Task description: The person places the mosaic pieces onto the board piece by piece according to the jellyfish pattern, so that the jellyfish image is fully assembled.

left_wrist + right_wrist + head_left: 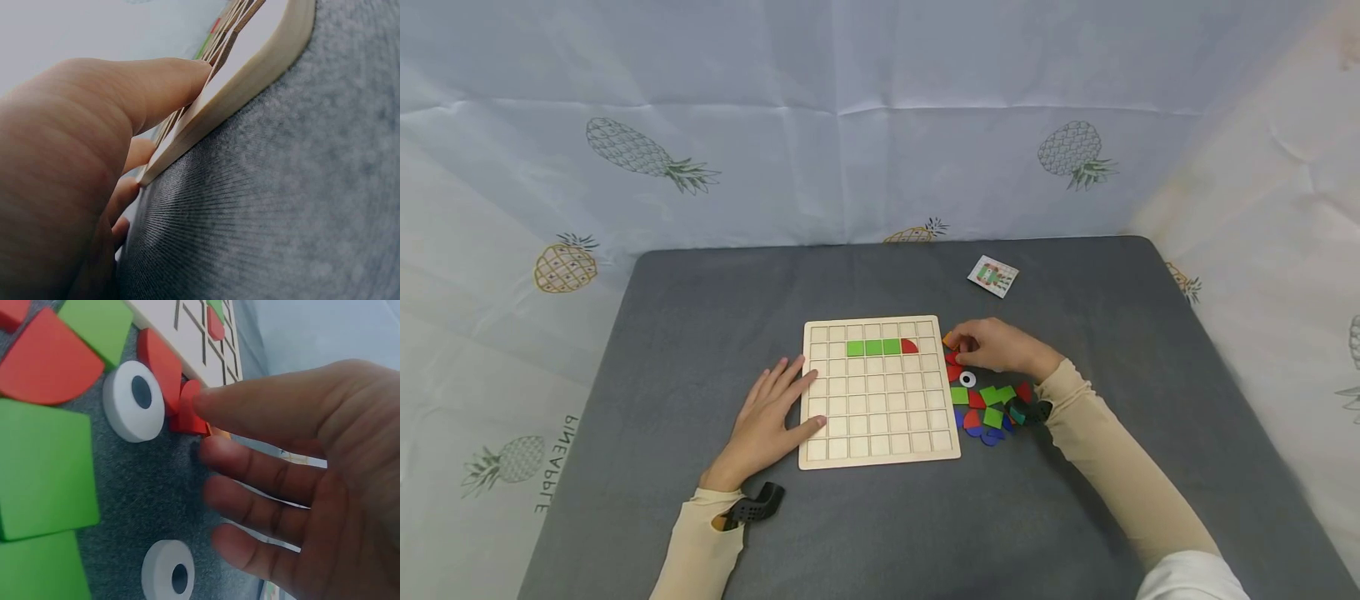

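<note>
A pale wooden grid board (pixel 880 462) lies on the table, with three green squares (pixel 872 348) and a red quarter-round piece (pixel 909 346) in one of its upper rows. My left hand (pixel 769 421) rests at the board's left edge, fingers spread; its thumb (pixel 169 84) lies over the rim in the left wrist view. Beyond the board's right side, my right hand (pixel 1000 344) reaches down to the loose pieces with bent fingers. Its thumb tip comes right at a red piece (pixel 189 412) in the right wrist view. Its index fingertip is hidden there behind the thumb.
Loose green, red and blue pieces (pixel 992 417) lie in a cluster right of the board, partly overlapping. White rings with dark centres (pixel 134 402) lie among them. A small picture card (pixel 993 276) lies further back on the grey table (pixel 722 292). A pineapple-print curtain (pixel 880 175) hangs behind.
</note>
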Motion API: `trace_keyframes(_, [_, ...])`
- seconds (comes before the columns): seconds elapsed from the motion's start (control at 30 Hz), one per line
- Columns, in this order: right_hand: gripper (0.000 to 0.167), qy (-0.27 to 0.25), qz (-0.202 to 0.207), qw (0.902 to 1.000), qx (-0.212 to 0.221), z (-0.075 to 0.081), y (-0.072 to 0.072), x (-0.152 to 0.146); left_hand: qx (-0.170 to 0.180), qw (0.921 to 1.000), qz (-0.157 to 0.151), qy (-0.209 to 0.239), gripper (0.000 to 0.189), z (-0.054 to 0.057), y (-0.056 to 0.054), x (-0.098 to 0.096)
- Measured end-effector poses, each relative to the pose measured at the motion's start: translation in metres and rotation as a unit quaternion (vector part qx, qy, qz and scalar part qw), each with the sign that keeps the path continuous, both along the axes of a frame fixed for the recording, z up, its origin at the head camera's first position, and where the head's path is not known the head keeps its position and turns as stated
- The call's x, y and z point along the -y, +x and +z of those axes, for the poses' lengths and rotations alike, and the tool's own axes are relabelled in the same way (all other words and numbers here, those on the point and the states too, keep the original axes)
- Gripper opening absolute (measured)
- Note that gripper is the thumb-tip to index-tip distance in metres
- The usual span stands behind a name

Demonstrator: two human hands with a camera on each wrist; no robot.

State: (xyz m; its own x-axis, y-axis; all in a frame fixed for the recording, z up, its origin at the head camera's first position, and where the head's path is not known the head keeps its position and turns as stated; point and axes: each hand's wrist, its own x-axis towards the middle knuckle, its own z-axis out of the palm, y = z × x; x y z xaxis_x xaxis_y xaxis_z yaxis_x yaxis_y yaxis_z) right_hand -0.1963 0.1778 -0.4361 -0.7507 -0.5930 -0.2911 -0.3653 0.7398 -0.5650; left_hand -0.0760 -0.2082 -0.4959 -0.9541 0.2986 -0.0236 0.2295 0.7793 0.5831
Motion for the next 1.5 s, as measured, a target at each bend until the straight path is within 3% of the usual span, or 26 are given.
trace_keyframes(0.3, [0.019,0.017,0.02,0.9992,-0.029,-0.002,0.006,0.0,0.003,1.0,0.002,-0.005,0.079,0.001,0.0,-0.001])
trace_keyframes(0.5, [0.021,0.026,0.01,0.9991,-0.031,-0.004,0.008,0.002,0.004,1.0,0.001,-0.006,0.08,0.0,0.0,-0.001])
trace_keyframes(0.77, [0.01,0.038,-0.007,0.9985,-0.038,-0.006,0.008,0.003,0.002,1.0,0.002,-0.004,0.08,-0.001,0.0,0.0])
trace_keyframes(0.93, [0.018,0.039,-0.014,0.9989,-0.02,-0.005,0.009,0.003,-0.001,1.0,0.0,-0.002,0.08,-0.001,0.0,0.0])
trace_keyframes(1.03, [0.022,0.022,-0.021,0.9993,-0.021,0.0,0.009,0.002,-0.001,1.0,-0.002,-0.002,0.08,-0.001,0.0,0.0])
trace_keyframes(1.2, [0.023,-0.052,-0.027,0.9976,-0.037,0.011,0.004,0.003,0.001,1.0,-0.002,-0.001,0.08,0.0,0.0,0.001])
trace_keyframes(1.5, [0.016,-0.149,-0.063,0.9868,0.009,0.023,-0.011,0.026,0.001,1.0,-0.001,-0.005,0.08,-0.002,0.0,0.0])
